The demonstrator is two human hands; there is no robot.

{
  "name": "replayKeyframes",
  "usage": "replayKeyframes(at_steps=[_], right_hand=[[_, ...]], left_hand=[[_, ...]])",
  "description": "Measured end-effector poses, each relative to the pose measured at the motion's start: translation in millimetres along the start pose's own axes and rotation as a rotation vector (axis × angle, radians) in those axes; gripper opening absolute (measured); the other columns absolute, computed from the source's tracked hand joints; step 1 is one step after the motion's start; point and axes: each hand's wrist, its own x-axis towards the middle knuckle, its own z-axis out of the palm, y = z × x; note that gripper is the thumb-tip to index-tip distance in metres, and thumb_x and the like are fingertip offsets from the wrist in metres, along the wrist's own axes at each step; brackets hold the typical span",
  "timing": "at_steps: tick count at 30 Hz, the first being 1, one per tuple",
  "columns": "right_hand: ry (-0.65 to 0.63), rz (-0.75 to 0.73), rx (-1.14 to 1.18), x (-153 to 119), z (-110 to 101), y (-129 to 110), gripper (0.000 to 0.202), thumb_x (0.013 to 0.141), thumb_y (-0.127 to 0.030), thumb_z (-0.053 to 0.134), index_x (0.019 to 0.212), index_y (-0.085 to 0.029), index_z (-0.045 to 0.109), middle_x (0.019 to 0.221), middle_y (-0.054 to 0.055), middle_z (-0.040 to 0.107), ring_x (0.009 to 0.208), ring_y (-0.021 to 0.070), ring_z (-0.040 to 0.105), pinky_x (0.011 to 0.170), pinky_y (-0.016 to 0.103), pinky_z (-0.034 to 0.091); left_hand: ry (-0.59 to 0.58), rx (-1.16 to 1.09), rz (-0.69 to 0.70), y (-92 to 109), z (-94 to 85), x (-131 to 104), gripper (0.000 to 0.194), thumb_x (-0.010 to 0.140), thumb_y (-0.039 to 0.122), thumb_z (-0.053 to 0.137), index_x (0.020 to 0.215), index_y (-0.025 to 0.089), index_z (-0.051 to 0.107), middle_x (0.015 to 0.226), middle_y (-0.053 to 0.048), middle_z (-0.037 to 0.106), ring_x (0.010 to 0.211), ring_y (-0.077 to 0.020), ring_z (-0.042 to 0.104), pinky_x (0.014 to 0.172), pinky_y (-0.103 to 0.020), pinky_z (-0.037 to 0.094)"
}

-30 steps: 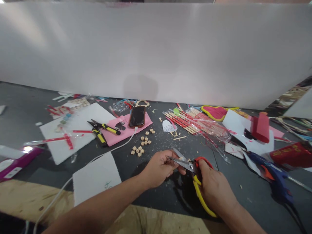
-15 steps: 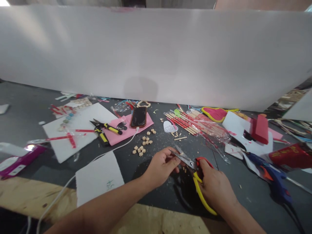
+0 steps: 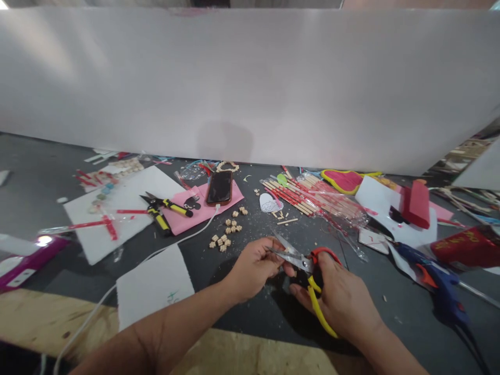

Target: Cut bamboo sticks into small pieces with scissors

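Left hand [image 3: 255,268]: fingers pinched, piece too small to tell
Right hand [image 3: 341,294]: gripping scissors [image 3: 304,263] (blades parted)

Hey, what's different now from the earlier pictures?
The yellow handle of the scissors has shifted slightly left and away from the wearer, and fingertips of the right hand now show beneath it. Nothing was visibly picked up or released. The left hand stayed by the blades; the phone and pliers stayed put.
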Motion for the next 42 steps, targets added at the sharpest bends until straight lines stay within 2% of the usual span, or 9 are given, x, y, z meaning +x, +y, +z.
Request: replayKeyframes(at_steps=[4, 10, 15, 20, 25, 31, 34, 37, 42], right_hand=[[-0.012, -0.009, 0.014, 0.3, 3.4, 2.3, 0.024, 0.071, -0.039, 0.048, 0.083, -0.021, 0.038, 0.066, 0.002, 0.057, 0.059, 0.0178, 0.056, 0.049, 0.025, 0.029], [-0.019, 0.001, 0.041, -0.1, 9.3, 6.7, 0.011, 0.075, -0.026, 0.043, 0.083, -0.021, 0.038, 0.066, 0.003, 0.059, 0.058, 0.0165, 0.056, 0.049, 0.025, 0.028], [-0.067, -0.019, -0.042, -1.5, 4.7, 4.7, 0.015, 0.074, -0.018, 0.037, 0.088, -0.017, 0.041, 0.062, 0.004, 0.06, 0.054, 0.0168, 0.056, 0.048, 0.025, 0.026], [-0.05, -0.018, -0.1, -2.0, 0.6, -1.6, 0.008, 0.075, -0.018, 0.037, 0.082, -0.019, 0.041, 0.054, 0.001, 0.057, 0.049, 0.0156, 0.054, 0.045, 0.025, 0.02], [-0.078, 0.02, -0.082, -1.2, 1.0, -2.6, 0.009, 0.075, -0.019, 0.04, 0.084, -0.019, 0.041, 0.059, 0.002, 0.061, 0.05, 0.0161, 0.056, 0.047, 0.025, 0.02], [-0.045, 0.031, -0.106, -0.2, 3.9, -1.3, 0.011, 0.078, -0.033, 0.041, 0.081, -0.022, 0.039, 0.057, -0.001, 0.057, 0.052, 0.0164, 0.056, 0.045, 0.024, 0.022], [-0.027, 0.006, -0.093, -0.4, 2.2, -1.2, 0.013, 0.076, -0.034, 0.043, 0.08, -0.022, 0.038, 0.061, -0.001, 0.057, 0.055, 0.0169, 0.056, 0.046, 0.025, 0.025], [0.003, -0.012, -0.088, -0.6, -2.1, -1.7, 0.017, 0.073, -0.035, 0.046, 0.081, -0.022, 0.038, 0.068, 0.002, 0.058, 0.062, 0.0188, 0.058, 0.049, 0.025, 0.03], [0.036, -0.047, -0.055, -0.9, -1.2, -1.3, 0.022, 0.071, -0.035, 0.049, 0.083, -0.021, 0.039, 0.074, 0.005, 0.057, 0.066, 0.0187, 0.056, 0.053, 0.026, 0.034]], left_hand=[[0.023, 0.014, -0.026, 2.2, 1.0, 0.5, 0.009, 0.069, 0.021, 0.055, 0.072, 0.014, 0.05, 0.059, -0.002, 0.062, 0.041, -0.0039, 0.035, 0.044, -0.019, 0.023], [-0.044, 0.09, -0.026, -0.2, -0.6, 0.2, 0.005, 0.068, 0.016, 0.055, 0.071, 0.013, 0.053, 0.063, -0.003, 0.063, 0.042, -0.0038, 0.035, 0.044, -0.019, 0.023], [-0.059, 0.049, -0.021, -0.8, -0.7, -0.7, 0.005, 0.071, 0.019, 0.054, 0.073, 0.014, 0.052, 0.062, -0.002, 0.063, 0.04, -0.0032, 0.032, 0.043, -0.018, 0.022], [-0.029, 0.031, 0.011, 0.5, -0.6, -2.5, 0.017, 0.074, 0.03, 0.055, 0.075, 0.013, 0.051, 0.063, -0.003, 0.062, 0.04, -0.0031, 0.032, 0.043, -0.018, 0.023], [0.012, 0.093, 0.107, -0.4, -0.1, -3.9, 0.024, 0.073, 0.037, 0.057, 0.078, 0.014, 0.05, 0.068, -0.003, 0.062, 0.048, -0.0062, 0.043, 0.047, -0.018, 0.031], [0.076, 0.154, 0.145, -1.6, -1.2, -2.9, 0.013, 0.073, 0.026, 0.055, 0.07, 0.014, 0.051, 0.062, -0.001, 0.062, 0.044, -0.0053, 0.04, 0.046, -0.019, 0.031], [0.047, 0.14, 0.137, -1.6, -3.7, -2.7, 0.005, 0.07, 0.017, 0.052, 0.07, 0.013, 0.054, 0.064, -0.002, 0.064, 0.043, -0.0048, 0.038, 0.045, -0.019, 0.031], [-0.011, 0.1, 0.085, -2.5, -6.2, -2.4, 0.005, 0.067, 0.011, 0.051, 0.07, 0.013, 0.055, 0.065, -0.003, 0.065, 0.042, -0.0043, 0.037, 0.044, -0.018, 0.029], [-0.033, 0.048, 0.062, -3.5, -5.0, -2.4, 0.004, 0.068, 0.015, 0.056, 0.067, 0.013, 0.053, 0.067, -0.005, 0.066, 0.041, -0.0034, 0.037, 0.043, -0.018, 0.027]])
